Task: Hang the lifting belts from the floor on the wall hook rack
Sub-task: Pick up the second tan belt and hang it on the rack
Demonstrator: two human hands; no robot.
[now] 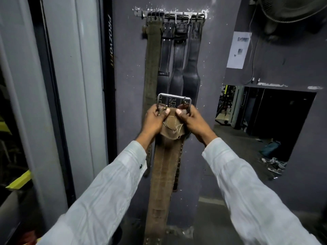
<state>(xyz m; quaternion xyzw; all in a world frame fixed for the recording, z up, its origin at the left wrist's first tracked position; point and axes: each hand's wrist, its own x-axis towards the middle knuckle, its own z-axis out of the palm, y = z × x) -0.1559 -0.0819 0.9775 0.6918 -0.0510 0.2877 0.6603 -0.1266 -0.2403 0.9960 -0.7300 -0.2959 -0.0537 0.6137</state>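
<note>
at the far left stands a grey post (58, 85), and beside it a black upright (110, 50). next comes the left hand (153, 119): its fingers are curled round the left side of the buckle (174, 99) and its thumb presses on the worn brown flap (172, 128) below. the brown belt (164, 165) hangs straight down from both hands, between the two white sleeves (109, 183); its lower end goes out of view at the bottom, so i cannot tell where it ends. the buckle is a steel frame, held upright at the top of the belt, well below the rack (169, 15). on the rack four belts hang side by side: one olive belt (152, 59) at the left and three black belts (177, 71) to its right. the right hand (192, 121) grips the right side of the buckle in the same way, thumb on the flap. further right there is a paper (238, 50) on the wall (212, 50) and a fan (292, 11) in the top corner.

i judge the step in hand is to bring this belt up to the rack. the next move asks for lifting the buckle high, finding a hook that is free, and passing the steel frame over it. from here i cannot see which hook is free. the hands should let go only when the hook carries the weight.
</note>
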